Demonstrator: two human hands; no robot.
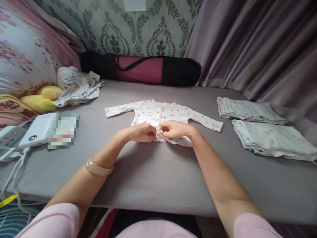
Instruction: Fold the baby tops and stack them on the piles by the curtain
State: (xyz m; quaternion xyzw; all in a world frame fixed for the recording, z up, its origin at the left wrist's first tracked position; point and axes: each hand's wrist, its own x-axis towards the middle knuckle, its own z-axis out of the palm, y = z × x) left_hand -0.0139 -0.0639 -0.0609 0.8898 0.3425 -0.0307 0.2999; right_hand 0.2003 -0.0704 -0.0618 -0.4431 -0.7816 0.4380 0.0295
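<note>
A small white baby shirt (170, 114) with a tiny print lies spread on the grey-covered surface, collar away from me and both sleeves out to the sides. My left hand (144, 132) is closed at the lower front edge, by the middle opening. Close beside it, my right hand (173, 129) pinches the cloth of the same front edge, where a bit of hem is lifted. The fingers hide part of the shirt's lower front. A pale bangle (98, 168) sits on my left forearm.
Two stacks of folded clothes (251, 110) (274, 138) lie at the right. A long black and maroon bag (140, 69) rests along the wall. At left are crumpled cloth (80, 89), a yellow plush (43, 99), a white power bank (38, 130) and cables (17, 175).
</note>
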